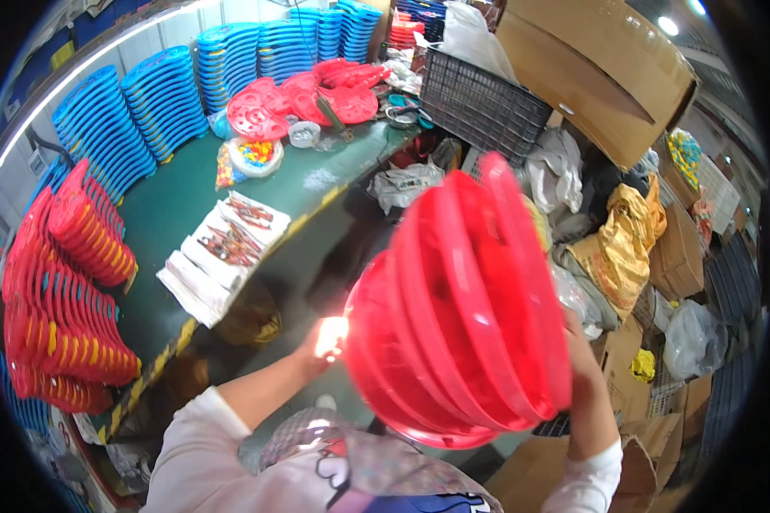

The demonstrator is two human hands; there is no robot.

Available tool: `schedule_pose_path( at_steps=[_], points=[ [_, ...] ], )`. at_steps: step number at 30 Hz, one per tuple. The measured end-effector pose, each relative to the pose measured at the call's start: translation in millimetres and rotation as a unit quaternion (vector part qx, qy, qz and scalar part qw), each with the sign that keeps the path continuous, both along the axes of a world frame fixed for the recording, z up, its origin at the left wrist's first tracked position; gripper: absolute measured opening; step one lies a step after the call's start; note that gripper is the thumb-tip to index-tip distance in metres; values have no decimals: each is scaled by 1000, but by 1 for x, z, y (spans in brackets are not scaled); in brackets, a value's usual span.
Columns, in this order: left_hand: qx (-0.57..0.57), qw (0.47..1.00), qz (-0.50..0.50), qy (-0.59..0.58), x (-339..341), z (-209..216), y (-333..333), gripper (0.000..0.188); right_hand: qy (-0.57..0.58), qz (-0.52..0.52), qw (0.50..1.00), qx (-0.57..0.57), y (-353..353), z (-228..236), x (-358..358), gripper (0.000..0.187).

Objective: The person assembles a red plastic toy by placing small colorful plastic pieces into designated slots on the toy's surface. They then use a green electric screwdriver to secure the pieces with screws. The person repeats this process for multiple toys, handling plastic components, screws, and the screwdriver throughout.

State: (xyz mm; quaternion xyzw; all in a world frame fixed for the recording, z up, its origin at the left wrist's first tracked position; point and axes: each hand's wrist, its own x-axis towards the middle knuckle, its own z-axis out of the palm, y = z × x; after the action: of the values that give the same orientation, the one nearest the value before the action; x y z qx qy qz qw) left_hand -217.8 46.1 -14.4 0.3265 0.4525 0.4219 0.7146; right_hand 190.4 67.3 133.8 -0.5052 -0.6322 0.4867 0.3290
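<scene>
A stack of several large, rounded red plastic parts (pixel 441 312), nested with gaps between their curved rims, is held up in front of me, tilted. My left hand (pixel 328 339) grips the stack's left side, its fingers washed out by bright light. At the right side my right hand (pixel 578 346) supports the outermost part; most of its fingers are hidden behind the red plastic. Both forearms reach up from white sleeves. What exactly these parts are I cannot tell.
A green bench (pixel 175 201) carries stacks of blue plastic parts (pixel 103 128), red parts (pixel 68 299), a cloth with several tools (pixel 231 235) and a bag of colourful small pieces (pixel 255 156). Rightward stand a black crate (pixel 479 103), a large cardboard box (pixel 595 64) and a yellow sack (pixel 620 248).
</scene>
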Motion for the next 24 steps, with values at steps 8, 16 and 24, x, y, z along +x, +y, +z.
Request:
schedule_pose_path(
  at_steps=[8, 16, 24],
  points=[
    [-24, 958, 287, -5, -213, -1, 66, 36, 61, 242, 968, 34, 235, -38, -260, 44],
    [12, 917, 399, -22, -371, -32, 181, 40, 72, 361, 930, 21, 453, -65, -478, 35],
    [42, 916, 394, 68, -507, 9, 468, 34, -135, 387, 732, 544, 795, -56, -633, 12]
  ],
)
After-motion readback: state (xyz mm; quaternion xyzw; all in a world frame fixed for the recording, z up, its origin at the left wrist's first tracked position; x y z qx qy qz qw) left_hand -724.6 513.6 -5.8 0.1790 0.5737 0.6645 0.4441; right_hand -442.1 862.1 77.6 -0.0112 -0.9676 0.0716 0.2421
